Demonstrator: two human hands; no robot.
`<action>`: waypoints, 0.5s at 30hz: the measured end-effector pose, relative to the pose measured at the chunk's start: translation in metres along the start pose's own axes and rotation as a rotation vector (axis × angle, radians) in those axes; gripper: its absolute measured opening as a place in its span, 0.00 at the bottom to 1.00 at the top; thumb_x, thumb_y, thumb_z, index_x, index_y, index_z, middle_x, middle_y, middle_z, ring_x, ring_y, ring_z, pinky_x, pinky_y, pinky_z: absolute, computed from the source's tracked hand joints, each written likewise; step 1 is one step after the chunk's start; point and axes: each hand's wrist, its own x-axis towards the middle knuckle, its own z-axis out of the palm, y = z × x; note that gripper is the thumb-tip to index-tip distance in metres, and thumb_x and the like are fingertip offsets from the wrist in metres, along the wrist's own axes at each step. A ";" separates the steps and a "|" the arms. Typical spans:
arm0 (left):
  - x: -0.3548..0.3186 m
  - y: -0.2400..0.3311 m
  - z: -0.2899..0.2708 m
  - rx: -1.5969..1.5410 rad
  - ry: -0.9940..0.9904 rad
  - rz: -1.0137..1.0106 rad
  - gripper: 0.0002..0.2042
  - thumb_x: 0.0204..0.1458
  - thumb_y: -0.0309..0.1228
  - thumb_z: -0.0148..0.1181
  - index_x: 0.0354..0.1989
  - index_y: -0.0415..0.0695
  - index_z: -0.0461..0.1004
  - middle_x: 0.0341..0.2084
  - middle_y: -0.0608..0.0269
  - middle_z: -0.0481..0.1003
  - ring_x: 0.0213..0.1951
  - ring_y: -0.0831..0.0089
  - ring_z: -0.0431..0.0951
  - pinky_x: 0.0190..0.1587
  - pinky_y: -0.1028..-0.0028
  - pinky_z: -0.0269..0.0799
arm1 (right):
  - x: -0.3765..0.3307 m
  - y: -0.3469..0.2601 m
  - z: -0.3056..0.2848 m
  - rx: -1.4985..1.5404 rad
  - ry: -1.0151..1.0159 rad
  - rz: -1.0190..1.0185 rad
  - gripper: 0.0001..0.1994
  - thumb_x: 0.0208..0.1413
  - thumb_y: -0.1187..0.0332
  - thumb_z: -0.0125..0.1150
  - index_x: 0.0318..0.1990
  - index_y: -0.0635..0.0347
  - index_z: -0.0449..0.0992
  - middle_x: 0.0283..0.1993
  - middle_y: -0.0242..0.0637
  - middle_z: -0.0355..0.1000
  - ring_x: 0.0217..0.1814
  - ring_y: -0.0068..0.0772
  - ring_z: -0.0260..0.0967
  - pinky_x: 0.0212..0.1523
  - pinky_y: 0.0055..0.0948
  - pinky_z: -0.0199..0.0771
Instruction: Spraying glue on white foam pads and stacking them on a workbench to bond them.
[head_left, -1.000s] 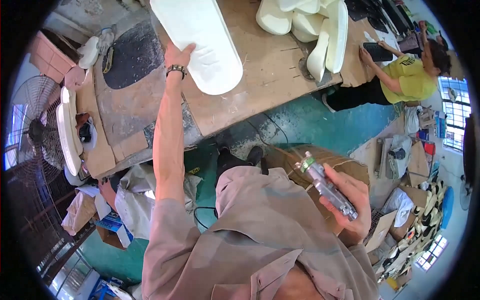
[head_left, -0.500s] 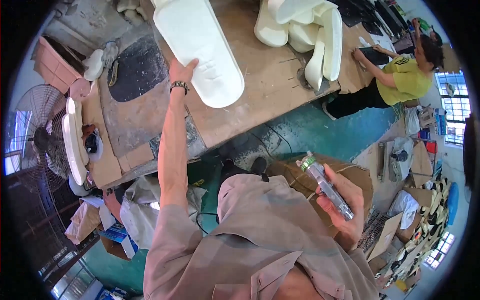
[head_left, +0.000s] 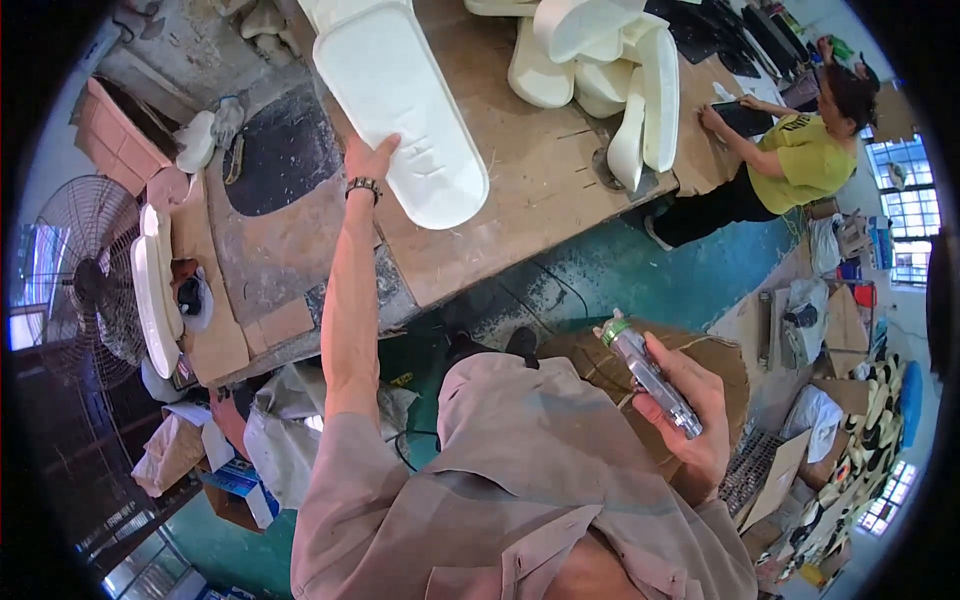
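Observation:
A long white moulded foam pad (head_left: 437,172) with a rounded near end and creases in its surface lies over the cardboard-topped table. My left hand (head_left: 371,160) grips its left edge, thumb on top, the other fingers partly hidden at the rim. In front of my body, off the table, my right hand (head_left: 690,400) is wrapped round a silver metal spray gun (head_left: 652,375) with a green ring near its nozzle. The nozzle points up and left. Most of the grip is hidden by the palm.
Several cream foam pieces (head_left: 600,80) are piled on the table's (head_left: 520,215) far right. A person in a yellow shirt (head_left: 808,165) works at the right end. At left stand a large fan (head_left: 90,280) and more white pieces (head_left: 155,290). A cardboard box (head_left: 590,350) stands below my right hand.
The pad's near end sits slightly lower in view, and my left hand with it. My right hand holds the spray gun in nearly the same place, tilted a little differently.

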 end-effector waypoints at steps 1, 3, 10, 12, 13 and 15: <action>0.001 -0.003 -0.013 -0.002 -0.021 -0.005 0.32 0.43 0.41 0.79 0.54 0.37 0.75 0.48 0.44 0.81 0.52 0.51 0.82 0.56 0.59 0.76 | 0.003 0.000 0.002 0.014 -0.003 -0.016 0.36 0.47 0.81 0.71 0.67 0.64 0.70 0.45 0.49 0.78 0.44 0.46 0.78 0.47 0.30 0.75; -0.009 0.026 -0.011 -0.098 -0.071 0.126 0.31 0.44 0.38 0.78 0.55 0.36 0.74 0.48 0.46 0.82 0.52 0.51 0.82 0.54 0.59 0.77 | 0.001 -0.010 -0.001 0.081 0.018 0.003 0.35 0.47 0.81 0.71 0.67 0.65 0.70 0.45 0.49 0.77 0.43 0.46 0.77 0.46 0.31 0.75; -0.077 0.050 -0.031 -0.138 -0.288 0.148 0.31 0.43 0.35 0.78 0.55 0.36 0.73 0.48 0.44 0.80 0.52 0.50 0.81 0.54 0.60 0.76 | 0.007 0.007 0.014 0.070 0.057 0.021 0.31 0.50 0.76 0.72 0.65 0.63 0.73 0.38 0.44 0.77 0.37 0.34 0.76 0.40 0.29 0.73; -0.096 0.062 -0.043 -0.004 -0.399 0.190 0.31 0.44 0.37 0.76 0.54 0.35 0.71 0.47 0.43 0.80 0.51 0.49 0.81 0.53 0.59 0.76 | 0.004 0.012 0.015 0.090 0.070 0.015 0.31 0.50 0.76 0.73 0.65 0.62 0.73 0.38 0.43 0.77 0.37 0.35 0.76 0.40 0.29 0.74; -0.101 0.070 -0.045 0.094 -0.449 0.252 0.31 0.45 0.39 0.76 0.54 0.35 0.70 0.46 0.43 0.80 0.50 0.49 0.80 0.53 0.59 0.75 | 0.003 0.015 0.017 0.100 0.073 0.039 0.31 0.50 0.77 0.73 0.64 0.62 0.74 0.37 0.42 0.77 0.36 0.35 0.76 0.40 0.30 0.74; -0.107 0.095 -0.045 0.122 -0.592 0.255 0.30 0.45 0.40 0.75 0.53 0.36 0.70 0.45 0.43 0.80 0.50 0.48 0.80 0.54 0.58 0.75 | 0.002 0.020 0.018 0.118 0.104 0.002 0.31 0.50 0.77 0.73 0.65 0.61 0.74 0.37 0.43 0.77 0.36 0.34 0.76 0.40 0.29 0.74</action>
